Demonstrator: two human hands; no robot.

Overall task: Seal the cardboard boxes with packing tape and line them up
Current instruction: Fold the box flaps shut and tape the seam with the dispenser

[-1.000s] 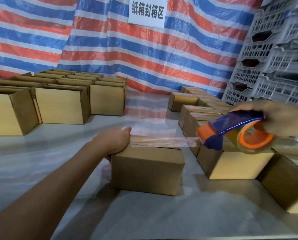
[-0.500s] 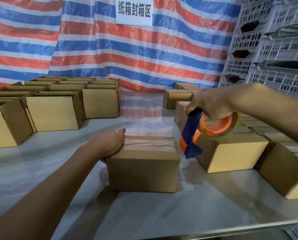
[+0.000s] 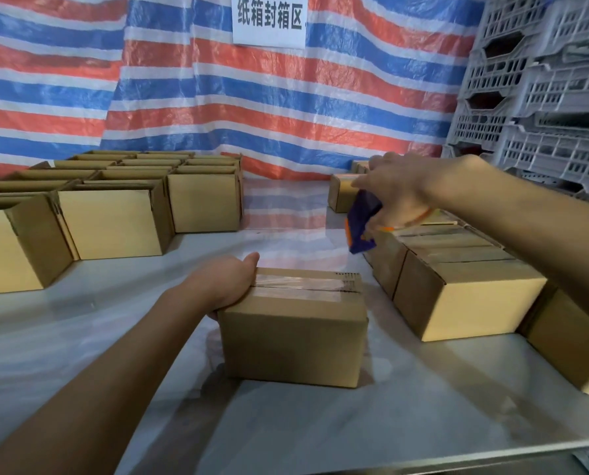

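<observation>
Stretching across the whole foreground, a pale, glossy table point(image 3: 320, 423) mirrors the colours behind it, and its metal front edge shows at the lower right. One cardboard box point(image 3: 293, 341) sits near the middle of this surface, flaps closed, with a strip of clear tape point(image 3: 306, 286) running along its top seam from left to right. The left hand point(image 3: 224, 286) holds the box's left end: the thumb lies by the far top corner and the fingers curl down over the side, their tips mostly hidden. The right hand point(image 3: 399, 190) is raised above the right-hand boxes, well apart from the taped box, its fingers wrapped round a blue and orange tape dispenser point(image 3: 361, 224), which is blurred. Below it a row of sealed boxes point(image 3: 467, 296) runs back along the table's right side, touching one another. On the left stand open boxes point(image 3: 111, 221) in tight rows. A red, white and blue striped tarpaulin point(image 3: 217, 97) hangs as the back wall, carrying a white paper sign point(image 3: 269, 20) with black characters. Grey plastic crates point(image 3: 543, 80) are stacked in the right corner.
</observation>
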